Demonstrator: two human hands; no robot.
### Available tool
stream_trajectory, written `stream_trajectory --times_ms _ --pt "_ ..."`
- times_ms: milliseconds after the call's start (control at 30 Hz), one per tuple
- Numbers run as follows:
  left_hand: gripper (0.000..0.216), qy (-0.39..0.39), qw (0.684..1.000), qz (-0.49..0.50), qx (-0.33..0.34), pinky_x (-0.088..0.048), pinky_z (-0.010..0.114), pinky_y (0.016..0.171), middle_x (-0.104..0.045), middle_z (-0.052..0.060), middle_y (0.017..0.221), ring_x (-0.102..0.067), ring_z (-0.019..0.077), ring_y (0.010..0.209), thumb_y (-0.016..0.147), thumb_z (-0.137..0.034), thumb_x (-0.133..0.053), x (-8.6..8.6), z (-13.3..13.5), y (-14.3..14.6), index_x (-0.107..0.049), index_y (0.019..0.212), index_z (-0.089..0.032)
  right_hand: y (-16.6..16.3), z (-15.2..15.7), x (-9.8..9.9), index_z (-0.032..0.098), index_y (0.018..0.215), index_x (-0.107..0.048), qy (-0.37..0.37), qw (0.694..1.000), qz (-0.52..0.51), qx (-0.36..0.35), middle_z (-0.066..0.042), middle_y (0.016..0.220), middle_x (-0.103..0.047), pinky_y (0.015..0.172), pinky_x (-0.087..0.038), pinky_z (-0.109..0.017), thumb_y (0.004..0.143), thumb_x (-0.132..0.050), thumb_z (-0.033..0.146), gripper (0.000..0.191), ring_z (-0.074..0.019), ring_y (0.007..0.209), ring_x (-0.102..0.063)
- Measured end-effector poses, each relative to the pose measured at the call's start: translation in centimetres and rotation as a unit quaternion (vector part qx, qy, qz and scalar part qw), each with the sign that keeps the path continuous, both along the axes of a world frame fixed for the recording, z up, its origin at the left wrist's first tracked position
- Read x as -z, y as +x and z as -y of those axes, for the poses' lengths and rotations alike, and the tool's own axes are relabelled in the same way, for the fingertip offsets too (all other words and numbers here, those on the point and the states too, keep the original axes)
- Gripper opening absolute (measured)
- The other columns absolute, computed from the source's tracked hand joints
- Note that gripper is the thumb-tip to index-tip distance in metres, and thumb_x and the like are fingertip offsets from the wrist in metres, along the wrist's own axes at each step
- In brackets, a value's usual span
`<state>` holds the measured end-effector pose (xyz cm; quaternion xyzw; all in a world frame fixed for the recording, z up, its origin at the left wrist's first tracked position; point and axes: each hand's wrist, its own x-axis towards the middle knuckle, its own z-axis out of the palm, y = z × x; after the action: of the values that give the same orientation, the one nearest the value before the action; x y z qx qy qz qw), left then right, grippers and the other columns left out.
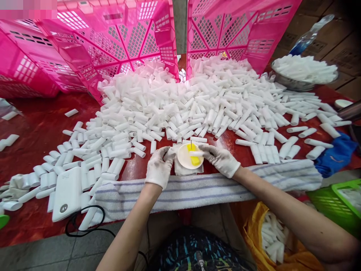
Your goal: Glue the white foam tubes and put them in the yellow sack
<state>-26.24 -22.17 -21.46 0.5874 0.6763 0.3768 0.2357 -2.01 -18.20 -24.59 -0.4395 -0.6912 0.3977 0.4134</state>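
Note:
My right hand, in a white glove with greyish fingertips, pinches one end of a short white tube. This tube lies level over a yellow block with a thin upright pin. The block sits on a round white dish, which rests on a folded white cloth. Just left of the dish, my gloved left hand has its fingers closed on another white tube, mostly hidden by the fingers. Beyond both hands spreads a big heap of similar white tubes.
Pink crates lie tipped behind the heap. A metal bowl of tubes stands back right. Along the front edge runs a striped towel. A white power bank with a black cable is left; an orange bag and green basket are lower right.

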Motion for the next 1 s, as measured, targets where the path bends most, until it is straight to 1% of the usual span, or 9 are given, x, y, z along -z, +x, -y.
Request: stream_trajectory --times_ms 167,333,400,500,667,733,833,900,1000 --pt "0.032 0.000 1.000 0.024 0.010 -0.049 0.031 0.094 -0.069 0.006 0.109 -0.063 0.0179 0.098 0.086 -0.040 -0.059 -0.3 0.4 0.3 -0.066 0.109 -0.019 0.1 0.1 -0.3 0.020 0.086 -0.072 0.009 0.999 0.022 -0.024 -0.005 0.085 -0.070 0.080 -0.056 -0.039 0.080 -0.066 0.047 0.028 -0.0213 0.080 -0.066" --pt "0.031 -0.032 0.995 0.091 0.011 -0.050 0.028 0.089 -0.071 0.004 0.103 -0.065 0.0161 0.092 0.085 -0.040 -0.061 -1.0 0.9 0.7 -0.065 0.108 -0.019 0.6 0.8 -0.6 0.021 0.110 -0.068 0.002 0.999 0.034 0.001 -0.007 0.106 -0.070 0.091 -0.053 -0.040 0.083 -0.064 0.041 0.033 -0.0229 0.096 -0.066" --pt "0.032 -0.046 0.989 0.136 0.018 -0.050 0.029 0.090 -0.071 0.005 0.103 -0.065 0.0165 0.094 0.084 -0.039 -0.062 -1.1 1.1 0.8 -0.065 0.108 -0.018 0.5 1.0 -0.4 0.021 0.102 -0.070 0.016 1.000 0.024 0.006 -0.008 0.101 -0.070 0.089 -0.054 -0.040 0.084 -0.062 0.040 0.027 -0.0226 0.092 -0.067" --pt "0.035 -0.059 0.981 0.182 0.022 -0.049 0.031 0.093 -0.070 0.007 0.106 -0.065 0.0179 0.098 0.081 -0.039 -0.064 -0.9 1.3 0.8 -0.063 0.108 -0.017 -0.1 1.1 -0.9 0.020 0.080 -0.070 0.025 1.000 0.014 -0.004 -0.006 0.080 -0.066 0.075 -0.054 -0.038 0.078 -0.068 0.039 0.019 -0.0205 0.076 -0.063" --pt "0.033 -0.064 0.983 0.174 0.015 -0.050 0.032 0.091 -0.070 0.006 0.104 -0.065 0.0186 0.096 0.078 -0.035 -0.067 -0.7 1.8 0.5 -0.064 0.105 -0.017 -1.3 2.0 -2.9 0.017 0.059 -0.055 -0.094 0.996 0.005 0.009 0.000 0.061 -0.049 0.051 -0.043 -0.028 0.074 -0.069 0.036 0.028 -0.0123 0.055 -0.048" --pt "0.030 -0.066 0.981 0.179 0.021 -0.051 0.031 0.090 -0.070 0.006 0.103 -0.066 0.0181 0.094 0.076 -0.030 -0.067 -0.9 2.2 0.6 -0.064 0.103 -0.017 -1.2 2.9 -3.5 0.018 0.059 -0.052 -0.115 0.993 0.000 0.021 0.001 0.061 -0.047 0.049 -0.041 -0.027 0.069 -0.073 0.033 0.028 -0.0112 0.054 -0.045" --pt "0.026 -0.067 0.982 0.172 0.034 -0.052 0.029 0.086 -0.071 0.005 0.099 -0.066 0.0174 0.091 0.074 -0.024 -0.067 -1.4 2.8 1.1 -0.065 0.099 -0.017 -0.3 4.4 -4.2 0.018 0.065 -0.058 -0.052 0.998 -0.015 0.040 0.000 0.069 -0.051 0.054 -0.043 -0.027 0.066 -0.076 0.031 0.022 -0.0116 0.059 -0.048" --pt "0.026 -0.062 0.982 0.172 0.052 -0.052 0.028 0.085 -0.071 0.004 0.098 -0.066 0.0167 0.090 0.073 -0.022 -0.068 -1.6 3.2 1.8 -0.066 0.098 -0.016 0.3 5.0 -4.6 0.020 0.077 -0.064 -0.023 0.997 -0.048 0.060 -0.003 0.081 -0.057 0.060 -0.046 -0.027 0.069 -0.074 0.034 0.019 -0.0132 0.067 -0.053" --pt "0.028 -0.067 0.977 0.184 0.090 -0.053 0.027 0.085 -0.072 0.004 0.097 -0.067 0.0165 0.089 0.072 -0.023 -0.070 -1.6 3.8 3.0 -0.068 0.100 -0.017 0.7 5.3 -5.2 0.020 0.091 -0.064 -0.088 0.987 -0.101 0.086 -0.004 0.084 -0.061 0.055 -0.044 -0.026 0.074 -0.070 0.044 0.030 -0.0121 0.064 -0.053"
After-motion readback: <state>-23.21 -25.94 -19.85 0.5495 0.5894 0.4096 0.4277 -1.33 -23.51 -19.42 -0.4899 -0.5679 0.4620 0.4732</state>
